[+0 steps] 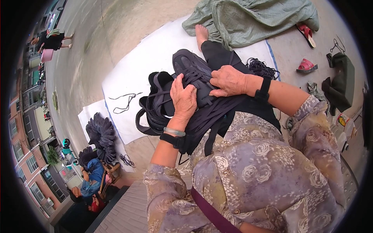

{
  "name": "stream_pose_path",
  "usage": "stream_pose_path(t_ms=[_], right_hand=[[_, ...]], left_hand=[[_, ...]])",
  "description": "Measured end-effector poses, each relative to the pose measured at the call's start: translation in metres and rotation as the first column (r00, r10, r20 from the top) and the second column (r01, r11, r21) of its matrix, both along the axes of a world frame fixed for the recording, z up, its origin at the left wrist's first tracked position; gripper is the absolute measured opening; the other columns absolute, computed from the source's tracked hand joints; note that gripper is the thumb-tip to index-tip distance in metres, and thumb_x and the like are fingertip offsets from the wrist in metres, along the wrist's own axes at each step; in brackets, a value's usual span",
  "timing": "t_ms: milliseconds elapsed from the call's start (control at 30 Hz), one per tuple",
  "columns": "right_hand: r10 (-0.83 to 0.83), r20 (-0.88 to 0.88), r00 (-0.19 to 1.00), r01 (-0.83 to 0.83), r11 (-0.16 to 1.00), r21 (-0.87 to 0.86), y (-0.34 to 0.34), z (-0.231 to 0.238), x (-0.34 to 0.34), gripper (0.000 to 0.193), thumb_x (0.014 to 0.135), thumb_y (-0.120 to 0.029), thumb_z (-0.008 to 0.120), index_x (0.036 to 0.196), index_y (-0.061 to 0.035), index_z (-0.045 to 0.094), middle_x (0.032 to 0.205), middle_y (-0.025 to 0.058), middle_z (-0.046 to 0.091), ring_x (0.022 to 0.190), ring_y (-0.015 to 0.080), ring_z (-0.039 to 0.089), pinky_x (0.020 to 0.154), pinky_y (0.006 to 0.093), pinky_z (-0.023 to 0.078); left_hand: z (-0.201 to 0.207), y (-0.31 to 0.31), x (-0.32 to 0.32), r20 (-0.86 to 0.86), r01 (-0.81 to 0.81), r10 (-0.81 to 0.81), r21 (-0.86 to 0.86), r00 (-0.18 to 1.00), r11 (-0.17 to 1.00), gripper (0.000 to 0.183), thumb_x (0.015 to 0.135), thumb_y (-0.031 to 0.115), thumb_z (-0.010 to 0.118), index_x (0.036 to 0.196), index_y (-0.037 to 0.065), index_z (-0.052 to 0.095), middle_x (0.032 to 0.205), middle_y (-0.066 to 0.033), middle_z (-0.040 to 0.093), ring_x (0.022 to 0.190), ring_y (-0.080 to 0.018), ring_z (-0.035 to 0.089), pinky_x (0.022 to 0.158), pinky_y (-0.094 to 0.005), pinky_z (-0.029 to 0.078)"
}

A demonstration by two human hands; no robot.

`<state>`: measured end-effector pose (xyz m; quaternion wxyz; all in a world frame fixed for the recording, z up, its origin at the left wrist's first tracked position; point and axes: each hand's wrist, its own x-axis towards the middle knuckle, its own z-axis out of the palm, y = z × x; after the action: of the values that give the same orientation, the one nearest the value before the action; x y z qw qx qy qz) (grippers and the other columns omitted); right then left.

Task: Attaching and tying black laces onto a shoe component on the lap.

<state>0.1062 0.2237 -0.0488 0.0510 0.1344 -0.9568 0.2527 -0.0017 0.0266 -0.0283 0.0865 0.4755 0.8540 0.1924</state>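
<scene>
A dark sneaker [188, 61] with a mesh toe lies across my lap, its toe pointing away from me. My left hand [183, 97] is closed on the sneaker's left side, fingertips near the lacing. On the other side my right hand [228, 80] pinches a dark shoelace [203, 74] by the eyelets; its fingertips partly hide the lace. A thick bundle of loose dark laces [211, 114] runs over my lap beneath both hands. Just left of the sneaker are more dark shoe pieces [157, 91], partly covered by my left hand.
White sheeting [132, 70] covers the ground, with a loose lace [125, 104] on it. A grey-green cloth [252, 21] lies ahead, red slippers [307, 65] to the right. At left, a pile of dark shoe pieces [101, 136] lies near another seated person [93, 176]. Someone walks [52, 40] farther off.
</scene>
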Motion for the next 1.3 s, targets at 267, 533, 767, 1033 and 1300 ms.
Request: stream_pose_path(t_ms=[267, 533, 767, 1033, 1300], right_hand=[[-0.161, 0.036, 0.986, 0.165, 0.958, -0.234, 0.000, -0.007, -0.004, 0.016, 0.077, -0.020, 0.058, 0.081, -0.0049, 0.062, 0.075, 0.0121, 0.057, 0.071, 0.0304, 0.061, 0.063, 0.0387, 0.050], [-0.100, 0.207, 0.973, 0.140, 0.972, -0.188, 0.008, -0.001, -0.014, 0.014, 0.073, -0.014, 0.055, 0.081, -0.0043, 0.061, 0.079, 0.0139, 0.061, 0.077, 0.0325, 0.062, 0.067, 0.0422, 0.049], [-0.261, 0.157, 0.953, 0.298, 0.904, -0.305, 0.021, 0.006, -0.033, 0.014, 0.073, -0.014, 0.052, 0.079, -0.0037, 0.061, 0.075, 0.0149, 0.061, 0.075, 0.0343, 0.060, 0.068, 0.0437, 0.047], [-0.222, 0.090, 0.971, 0.240, 0.893, -0.381, 0.023, 0.011, -0.045, 0.013, 0.072, -0.011, 0.053, 0.079, -0.0038, 0.061, 0.074, 0.0149, 0.061, 0.075, 0.0343, 0.060, 0.067, 0.0429, 0.047], [-0.224, 0.112, 0.968, 0.251, 0.869, -0.427, 0.022, 0.009, -0.042, 0.014, 0.075, -0.013, 0.054, 0.082, -0.0039, 0.062, 0.079, 0.0143, 0.064, 0.079, 0.0334, 0.061, 0.071, 0.0421, 0.047]], left_hand=[[0.000, 0.000, -0.002, 0.030, 0.005, -0.006, 0.009, 1.000, 1.000, 0.009, 0.081, 0.014, 0.059, 0.085, 0.005, 0.061, 0.134, -0.0234, 0.038, 0.120, -0.0405, 0.039, 0.100, -0.0496, 0.029], [0.004, 0.000, -0.002, 0.105, 0.024, -0.026, 0.024, 0.994, 0.999, 0.010, 0.081, 0.008, 0.061, 0.088, 0.002, 0.057, 0.136, -0.0263, 0.035, 0.121, -0.0416, 0.041, 0.100, -0.0437, 0.034], [0.011, -0.006, -0.005, 0.270, -0.014, -0.004, 0.065, 0.963, 0.998, 0.019, 0.078, 0.002, 0.059, 0.095, -0.002, 0.051, 0.137, -0.0312, 0.034, 0.122, -0.0433, 0.042, 0.099, -0.0389, 0.038], [0.005, -0.003, -0.006, 0.229, -0.025, 0.002, 0.096, 0.973, 0.995, 0.008, 0.079, -0.002, 0.056, 0.086, -0.002, 0.053, 0.134, -0.0302, 0.038, 0.114, -0.0410, 0.049, 0.096, -0.0369, 0.040], [0.005, -0.002, -0.004, 0.217, -0.007, -0.007, 0.063, 0.976, 0.998, 0.010, 0.079, -0.001, 0.056, 0.087, -0.004, 0.052, 0.135, -0.0307, 0.036, 0.120, -0.0448, 0.042, 0.101, -0.0423, 0.036]])
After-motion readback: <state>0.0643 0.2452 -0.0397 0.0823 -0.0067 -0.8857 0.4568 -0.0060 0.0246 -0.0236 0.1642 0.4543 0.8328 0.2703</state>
